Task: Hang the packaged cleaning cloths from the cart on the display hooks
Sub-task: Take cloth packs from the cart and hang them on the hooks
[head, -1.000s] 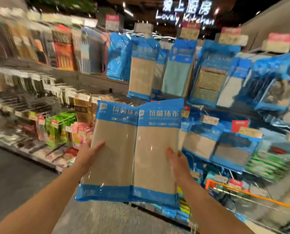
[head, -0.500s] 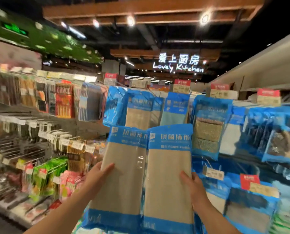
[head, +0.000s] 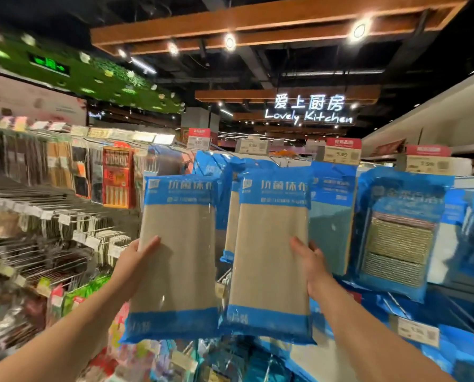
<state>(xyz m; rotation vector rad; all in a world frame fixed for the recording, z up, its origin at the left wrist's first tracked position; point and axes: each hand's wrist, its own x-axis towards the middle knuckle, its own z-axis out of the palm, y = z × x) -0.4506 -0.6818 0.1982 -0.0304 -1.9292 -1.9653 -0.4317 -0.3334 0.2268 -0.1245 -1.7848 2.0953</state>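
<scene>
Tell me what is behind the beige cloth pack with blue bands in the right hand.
Behind the beige cloth pack in the right hand, a matching hung pack peeks out. Its hook is hidden.

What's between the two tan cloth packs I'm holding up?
In the head view, a gap separates the left pack and right pack; through it shows a matching pack already hanging on the display.

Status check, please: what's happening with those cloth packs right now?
Left hand holds one beige cloth pack. Right hand holds another. Neither hung yet.
</scene>
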